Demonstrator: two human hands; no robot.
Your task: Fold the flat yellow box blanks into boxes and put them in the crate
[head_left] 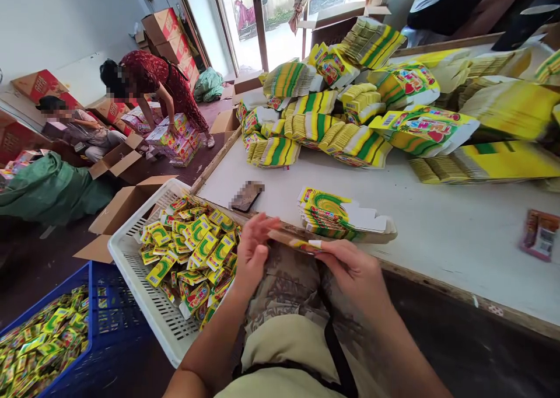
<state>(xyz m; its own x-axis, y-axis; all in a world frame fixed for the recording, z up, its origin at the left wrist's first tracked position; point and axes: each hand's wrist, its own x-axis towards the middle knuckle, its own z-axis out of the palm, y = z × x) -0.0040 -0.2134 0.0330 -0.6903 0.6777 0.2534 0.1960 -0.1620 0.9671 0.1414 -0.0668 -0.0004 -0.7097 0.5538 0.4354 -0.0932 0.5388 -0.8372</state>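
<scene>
Head view: by the near edge of the worktop (437, 229), the right hand (356, 266) pinches a carton (303, 245); left hand's (252, 252) grip apart. Slack fingertips could drop it.

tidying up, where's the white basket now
In the head view, the white basket is on the left, between the blue crate and the table, beside the left hand.

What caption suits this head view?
Right hand holds a small carton, left hand close by, beside a filled white basket.
</scene>
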